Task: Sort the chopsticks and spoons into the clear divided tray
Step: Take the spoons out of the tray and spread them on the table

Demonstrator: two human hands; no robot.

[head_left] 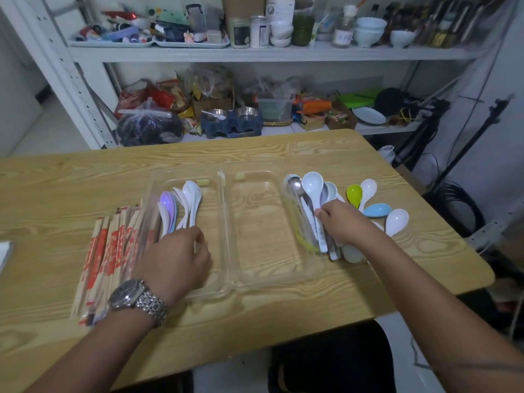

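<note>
R hand [348, 222] grasps spoon bunch [312, 194] by handles, at clear tray [263, 228] right edge. L hand [175, 256] curled by sorted spoons [184, 202], grip unclear. Chopsticks [110, 251] just left of it, outside tray. Risk: bunch fans, spoons slip.

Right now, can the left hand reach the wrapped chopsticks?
Probably yes: the left hand is right beside the wrapped chopsticks, which lie uncovered on the table outside the clear tray.

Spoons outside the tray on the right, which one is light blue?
The light blue spoon, its bowl lying between the lime-green spoon and the rightmost white spoon; both neighbours are clearly other colours.
</note>
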